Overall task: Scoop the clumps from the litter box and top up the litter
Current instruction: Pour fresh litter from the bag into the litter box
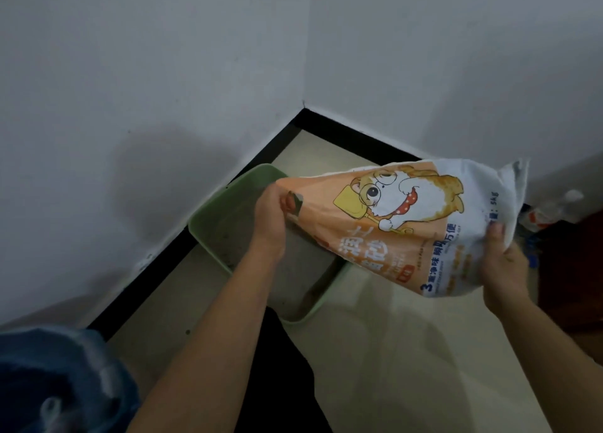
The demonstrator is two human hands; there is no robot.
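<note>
A green litter box (208, 214) holding grey litter sits on the floor in the corner of the room. Above it, an orange and white litter bag (401, 223) with a cartoon cat lies tilted, its mouth end lowered to the left over the box. My left hand (270, 217) grips the bag's mouth end. At the raised bottom end on the right, my right hand (502, 263) holds the bag from below with its thumb on the front. I cannot tell whether litter is falling from the mouth.
White walls with a black skirting (355, 138) close in the corner behind the box. A blue plastic bag (55, 380) is at the lower left. Dark furniture and small clutter (554, 217) stand at the right edge. Beige tiled floor (408, 351) lies in front.
</note>
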